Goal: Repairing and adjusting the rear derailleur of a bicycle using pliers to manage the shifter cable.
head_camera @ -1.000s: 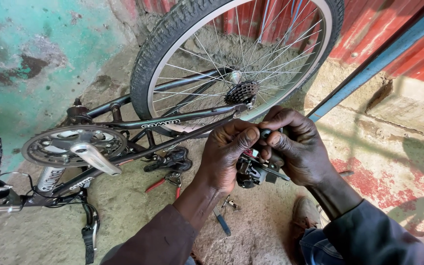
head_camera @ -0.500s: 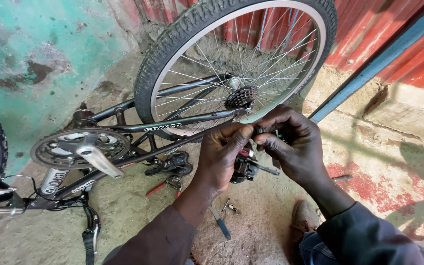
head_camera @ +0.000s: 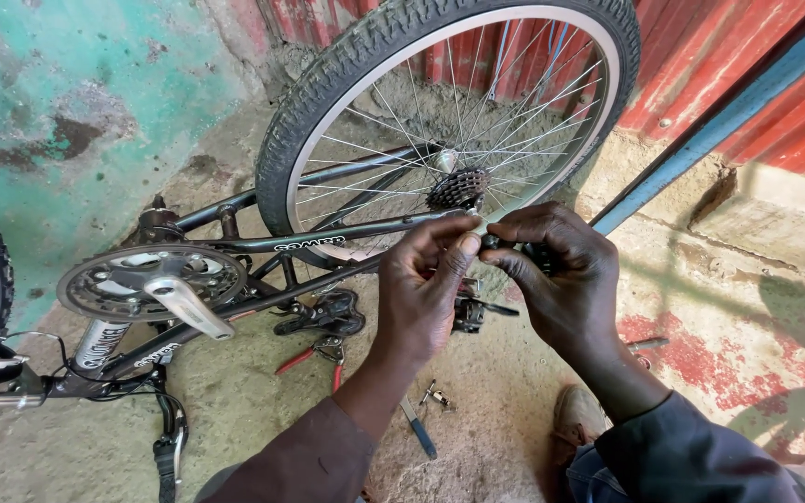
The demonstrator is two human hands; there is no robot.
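A rough concrete floor [head_camera: 235,438] runs up to a flaking green wall at 10 o'clock and red corrugated sheeting at 1 o'clock. A dark bicycle frame [head_camera: 328,244] lies on its side, its rear wheel [head_camera: 328,121] and sprocket cluster [head_camera: 458,189] at 12 o'clock, chainring [head_camera: 132,279] at 9 o'clock. At centre, both hands meet just below the sprockets: the left hand [head_camera: 426,289] and right hand [head_camera: 561,279] each pinch a small dark part [head_camera: 494,242] between fingertips, with the derailleur [head_camera: 470,312] hanging just beneath.

A slip looks the likeliest trouble: the small part could drop into the grit, or fingers could catch on sprocket teeth or spokes, which sit very near. Red-handled pliers [head_camera: 314,359], a screwdriver [head_camera: 416,430] and loose bits [head_camera: 435,396] lie at 6 o'clock. Open floor lies toward 4 o'clock; frame and wheel close off 9 to 12.
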